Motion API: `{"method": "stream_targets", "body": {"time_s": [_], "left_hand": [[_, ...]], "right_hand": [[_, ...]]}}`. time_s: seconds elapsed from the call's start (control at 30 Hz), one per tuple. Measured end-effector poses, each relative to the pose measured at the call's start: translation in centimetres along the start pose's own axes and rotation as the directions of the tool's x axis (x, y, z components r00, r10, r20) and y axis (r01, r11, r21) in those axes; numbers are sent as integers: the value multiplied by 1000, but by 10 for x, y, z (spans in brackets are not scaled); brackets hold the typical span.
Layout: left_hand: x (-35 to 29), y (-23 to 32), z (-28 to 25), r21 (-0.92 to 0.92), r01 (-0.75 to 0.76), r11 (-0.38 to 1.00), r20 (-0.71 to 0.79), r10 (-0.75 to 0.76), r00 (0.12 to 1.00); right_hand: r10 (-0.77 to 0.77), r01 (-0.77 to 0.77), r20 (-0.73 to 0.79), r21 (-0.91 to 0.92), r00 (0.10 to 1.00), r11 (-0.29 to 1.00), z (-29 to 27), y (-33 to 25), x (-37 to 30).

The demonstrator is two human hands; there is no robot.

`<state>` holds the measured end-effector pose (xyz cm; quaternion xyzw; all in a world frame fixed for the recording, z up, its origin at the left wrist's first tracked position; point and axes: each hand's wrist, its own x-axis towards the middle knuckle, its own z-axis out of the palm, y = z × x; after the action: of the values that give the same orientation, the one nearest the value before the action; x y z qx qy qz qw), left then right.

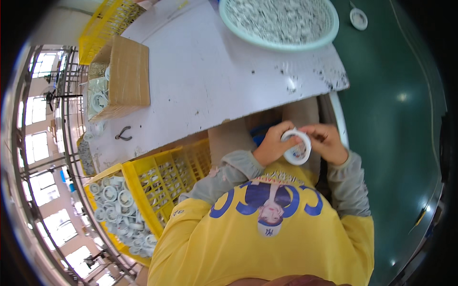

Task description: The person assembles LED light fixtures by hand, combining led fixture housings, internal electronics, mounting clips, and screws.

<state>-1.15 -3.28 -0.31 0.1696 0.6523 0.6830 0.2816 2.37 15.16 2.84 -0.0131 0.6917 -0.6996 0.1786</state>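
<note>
One white ring (300, 155) appears in work in the head view, clamped above the lap by the left hand (275, 146), the right hand (327, 143) bunched at its rim, grip unclear. Many similar rings (117, 202) fill the yellow crate (153, 187); whether they are finished cannot be told.

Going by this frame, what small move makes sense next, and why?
Probably steady the ring with the left hand while the right hand works at its rim: the left grips the ring, thumb over its opening, and the right fingertips are at its upper edge. Whether they pinch anything is unclear.
</note>
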Motion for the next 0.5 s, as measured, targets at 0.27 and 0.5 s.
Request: {"method": "stream_targets", "body": {"time_s": [0.27, 0.5], "left_hand": [[-7, 1, -9, -103, -128, 986, -46, 124, 991], [-9, -9, -16, -296, -114, 948, -15, 115, 993]], "right_hand": [[19, -19, 4, 12, 1000, 1000, 8, -5, 13], [-131, 127, 6, -288, 991, 949, 21, -13, 18]]}}
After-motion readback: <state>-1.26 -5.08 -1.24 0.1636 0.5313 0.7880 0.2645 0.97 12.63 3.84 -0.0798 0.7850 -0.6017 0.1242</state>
